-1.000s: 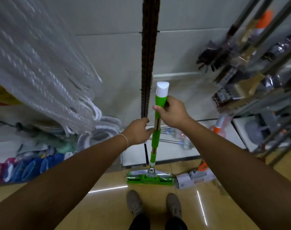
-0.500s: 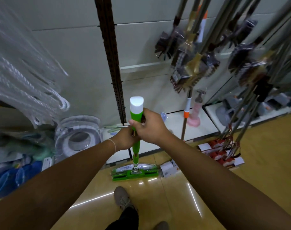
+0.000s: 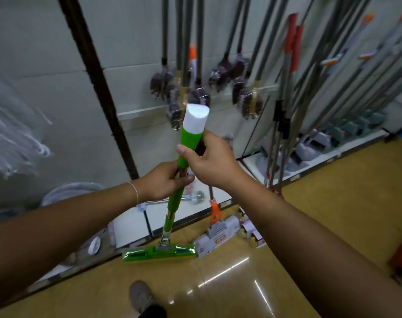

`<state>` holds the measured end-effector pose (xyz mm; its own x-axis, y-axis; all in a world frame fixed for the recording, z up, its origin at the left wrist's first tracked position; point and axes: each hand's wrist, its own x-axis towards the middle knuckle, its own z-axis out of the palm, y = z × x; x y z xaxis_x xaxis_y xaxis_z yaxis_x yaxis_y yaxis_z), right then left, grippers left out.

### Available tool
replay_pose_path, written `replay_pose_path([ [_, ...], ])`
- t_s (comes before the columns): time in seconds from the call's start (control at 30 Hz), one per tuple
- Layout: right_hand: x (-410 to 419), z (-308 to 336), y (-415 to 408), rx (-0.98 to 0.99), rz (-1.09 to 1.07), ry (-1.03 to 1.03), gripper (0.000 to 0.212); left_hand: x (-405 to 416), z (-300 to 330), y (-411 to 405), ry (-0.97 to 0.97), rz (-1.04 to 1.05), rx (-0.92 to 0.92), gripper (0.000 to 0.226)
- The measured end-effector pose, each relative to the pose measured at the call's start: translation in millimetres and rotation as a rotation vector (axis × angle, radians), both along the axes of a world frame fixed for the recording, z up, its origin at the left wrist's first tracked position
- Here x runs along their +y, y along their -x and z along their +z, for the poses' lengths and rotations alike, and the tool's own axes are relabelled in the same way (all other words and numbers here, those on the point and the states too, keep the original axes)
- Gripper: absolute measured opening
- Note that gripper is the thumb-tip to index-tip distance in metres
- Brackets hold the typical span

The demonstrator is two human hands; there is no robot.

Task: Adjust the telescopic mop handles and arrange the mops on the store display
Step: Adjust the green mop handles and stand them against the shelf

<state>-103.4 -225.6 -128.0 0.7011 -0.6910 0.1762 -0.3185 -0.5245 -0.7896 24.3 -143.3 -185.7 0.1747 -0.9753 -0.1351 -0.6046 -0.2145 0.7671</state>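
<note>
Head view: both hands (image 3: pixel 209 164) grip green mop (image 3: pixel 190 138); labels unreadable.

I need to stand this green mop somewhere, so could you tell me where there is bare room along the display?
Free: the wall panel left of the dark upright rail, and the floor in front of the green mop's head. Crowded: right of the rail, hanging brushes and leaning poles; a boxed mop lies beside the head.

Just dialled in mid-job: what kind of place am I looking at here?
Most likely a shop aisle for cleaning goods. Rows of long-handled brushes and mops hang on a wall display, packaged stock sits on a low white shelf, and both hands hold a green mop standing on the tiled floor.
</note>
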Motion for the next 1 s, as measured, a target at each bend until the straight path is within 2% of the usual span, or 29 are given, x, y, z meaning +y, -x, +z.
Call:
replay_pose_path([
  [0.07, -4, 24, 29, -0.031, -0.044, 0.018, 0.025, -8, 21, 24, 0.065, -0.036, 0.011, 0.061],
  [0.1, -7, 35, 45, -0.051, -0.07, 0.027, 0.022, -14, 30, 37, 0.087, -0.054, 0.027, 0.067],
  [0.17, -16, 54, 74, -0.095, -0.138, 0.039, 0.023, -31, 45, 63, 0.101, -0.077, 0.095, 0.059],
  [0.23, -27, 69, 102, -0.129, -0.215, 0.047, 0.026, -51, 55, 90, 0.112, -0.105, 0.15, 0.035],
  [0.3, -38, 83, 132, -0.154, -0.276, 0.045, 0.026, -70, 68, 121, 0.126, -0.165, 0.163, 0.023],
  [0.37, -48, 94, 159, -0.193, -0.325, 0.025, 0.029, -88, 80, 147, 0.145, -0.227, 0.161, 0.022],
  [0.5, -64, 116, 213, -0.232, -0.436, 0.078, 0.05, -126, 99, 196, 0.168, -0.373, 0.218, 0.032],
  [0.63, -87, 130, 264, -0.269, -0.457, 0.081, 0.023, -168, 115, 246, 0.196, -0.493, 0.316, 0.02],
  [0.83, -130, 146, 325, -0.256, -0.639, 0.144, 0.025, -239, 136, 317, 0.184, -0.745, 0.372, 0.029],
  [1.0, -167, 171, 363, -0.245, -0.798, 0.222, 0.014, -302, 157, 366, 0.178, -0.895, 0.4, 0.029],
])
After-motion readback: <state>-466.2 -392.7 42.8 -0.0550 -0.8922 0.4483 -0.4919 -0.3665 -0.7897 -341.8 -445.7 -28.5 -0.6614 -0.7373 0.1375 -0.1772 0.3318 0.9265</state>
